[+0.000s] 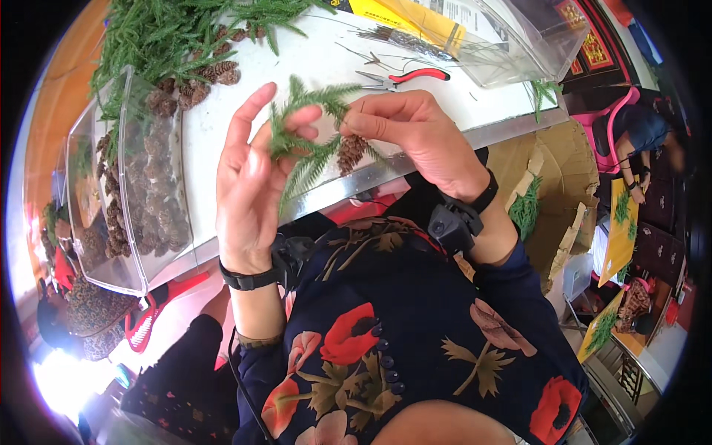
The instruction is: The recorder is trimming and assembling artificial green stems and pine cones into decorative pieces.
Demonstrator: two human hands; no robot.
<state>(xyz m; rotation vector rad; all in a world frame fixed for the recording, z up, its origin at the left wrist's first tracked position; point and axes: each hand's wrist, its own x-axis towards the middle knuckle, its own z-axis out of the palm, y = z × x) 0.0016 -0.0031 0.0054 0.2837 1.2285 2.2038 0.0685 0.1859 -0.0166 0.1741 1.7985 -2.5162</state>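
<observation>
A green pine sprig [310, 156], its needled branches spread, is held up between my hands over the table's front edge. My left hand [252, 178] supports its left side, with one finger stretched up and others partly behind the needles. With thumb and forefinger, my right hand [423, 137] pinches the sprig's right side, just above a small brown pine cone [351, 153]. The cone hangs point down below those fingertips. How it is fastened to the sprig is hidden by my fingers. Beyond my right hand lie red-handled pliers [419, 76] on the white table [297, 74].
A clear bin [133, 185] of pine cones stands at the left. Green sprigs [170, 37] and loose cones [194, 90] lie behind it. Thin wires [408, 38], yellow packaging and another clear bin [519, 52] are at the back right. Co-workers sit at both sides; an open carton [560, 170] stands right.
</observation>
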